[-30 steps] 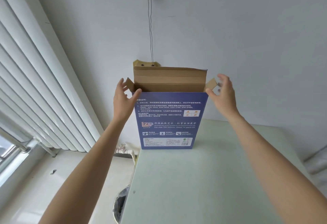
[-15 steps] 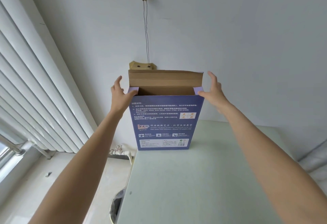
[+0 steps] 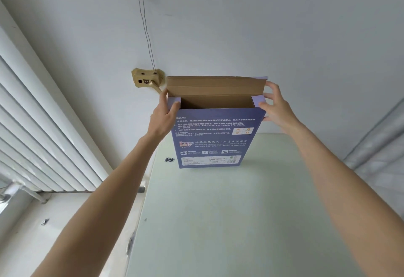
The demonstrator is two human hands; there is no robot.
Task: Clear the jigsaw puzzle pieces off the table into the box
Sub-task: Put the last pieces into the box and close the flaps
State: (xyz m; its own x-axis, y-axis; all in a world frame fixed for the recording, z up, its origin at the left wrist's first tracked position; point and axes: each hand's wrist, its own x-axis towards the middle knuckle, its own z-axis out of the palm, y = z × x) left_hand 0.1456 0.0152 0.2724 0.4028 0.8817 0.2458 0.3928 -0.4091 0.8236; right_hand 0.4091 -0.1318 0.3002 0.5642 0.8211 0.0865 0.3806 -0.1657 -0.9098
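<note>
Box (image 3: pixel 215 136) stands upright on table (image 3: pixel 240 211), top open. Blue face reads "LZP", "Net size 700*500mm About 14 years old"; smaller print illegible. Left hand (image 3: pixel 162 117) grips left top corner, thumb on flap; right hand (image 3: pixel 276 108) pinches right corner. Dark pieces (image 3: pixel 169 159) lie beside box, shapes unclear.

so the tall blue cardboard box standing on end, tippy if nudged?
Probably: the tall blue cardboard box stands on a narrow end. Both hands, left hand and right hand, hold its top. Likely light; thin open flaps may flex.
</note>
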